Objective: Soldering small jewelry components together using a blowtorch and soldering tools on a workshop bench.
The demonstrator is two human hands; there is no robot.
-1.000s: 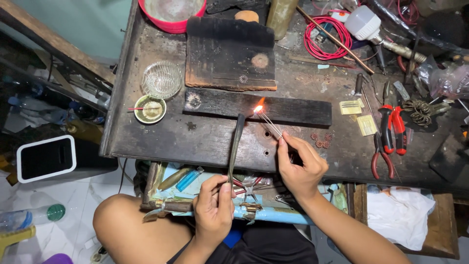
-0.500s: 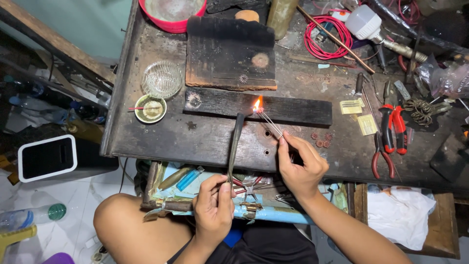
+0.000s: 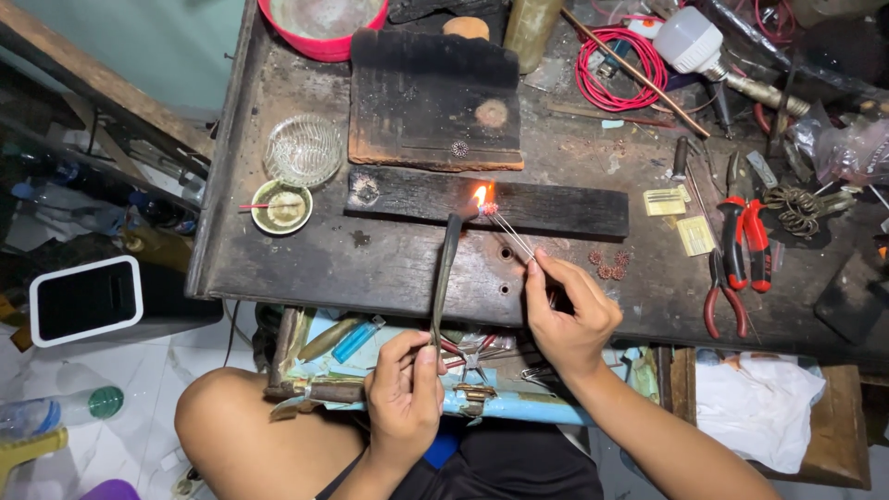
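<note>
We worked at a dark, scorched workbench (image 3: 278, 268), and across its middle lay a long charred wooden block (image 3: 556, 208), its long axis running left to right. The torch (image 3: 448, 268), a thin dark tube, ran nearly upright in the head view, leaning slightly right toward its far end; its tip pointed away from us, bent right onto the block, with a small orange flame (image 3: 480, 195) at the end. The tweezers (image 3: 511, 235), two slim bright prongs, lay along a diagonal from lower right to upper left, their points aimed at the flame, where they pinched a small reddish round piece (image 3: 489, 209) just over the block's near edge. Our left hand (image 3: 405, 396) sat low, below the bench edge and above the knee, thumb and fingers closed round the torch's near end. Our right hand (image 3: 571, 315) was raised over the bench front, wrist angled in from the lower right, thumb and forefinger pressed together on the tweezers' rear end, the other fingers curled. Further out we noted a red bowl (image 3: 319, 42) at the far edge, a coil of red wire (image 3: 616, 65), red-handled pliers (image 3: 741, 241) to the right, a glass dish (image 3: 303, 150), and a small round tin (image 3: 281, 206) beside it. A few small reddish rings (image 3: 609, 266) lay just right of the right hand.
</note>
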